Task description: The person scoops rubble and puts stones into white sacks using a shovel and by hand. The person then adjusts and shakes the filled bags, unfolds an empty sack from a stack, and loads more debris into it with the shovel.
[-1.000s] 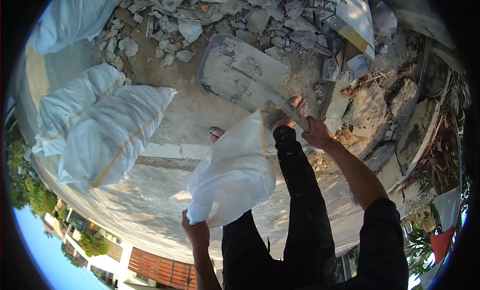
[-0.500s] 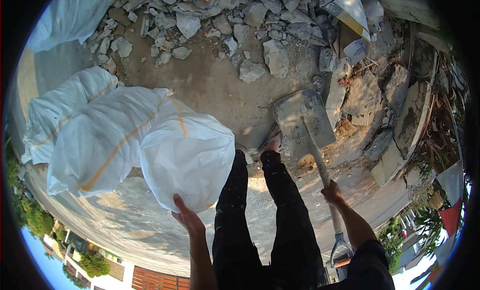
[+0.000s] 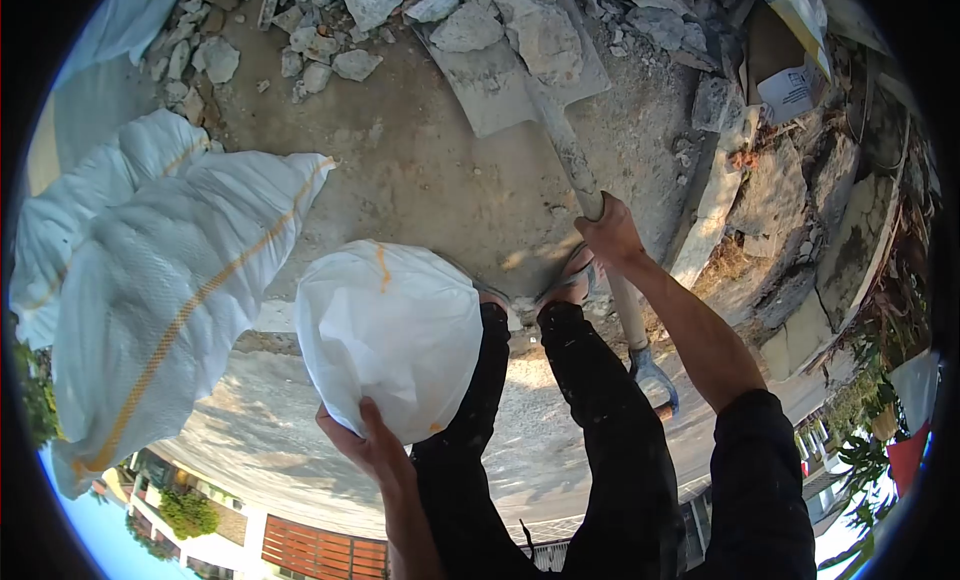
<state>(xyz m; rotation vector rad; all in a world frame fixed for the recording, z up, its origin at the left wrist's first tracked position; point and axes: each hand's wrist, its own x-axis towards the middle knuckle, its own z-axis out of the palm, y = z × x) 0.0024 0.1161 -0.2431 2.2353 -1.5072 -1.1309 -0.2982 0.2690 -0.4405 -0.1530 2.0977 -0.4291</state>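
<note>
In my left hand [image 3: 362, 442] is the rim of a white woven sack [image 3: 390, 330], its round mouth facing up, beside my left leg. My right hand [image 3: 612, 238] is wrapped round the shaft of a shovel [image 3: 565, 145]. The shovel's blade lies at the near edge of the rubble, with chunks of broken concrete [image 3: 543, 42] on or over it. Its handle end [image 3: 655, 385] hangs near my right leg.
Filled white sacks [image 3: 180, 280] stand on the left. Broken concrete [image 3: 370, 2] lies across the top. Slabs [image 3: 770, 200] and a torn carton or bag [image 3: 790, 92] are on the right. My feet are in sandals at the centre.
The shovel has swung from beside my right foot forward to the rubble, and chunks now show at its blade. My right hand has moved up and forward with it. The sack's mouth stays open.
</note>
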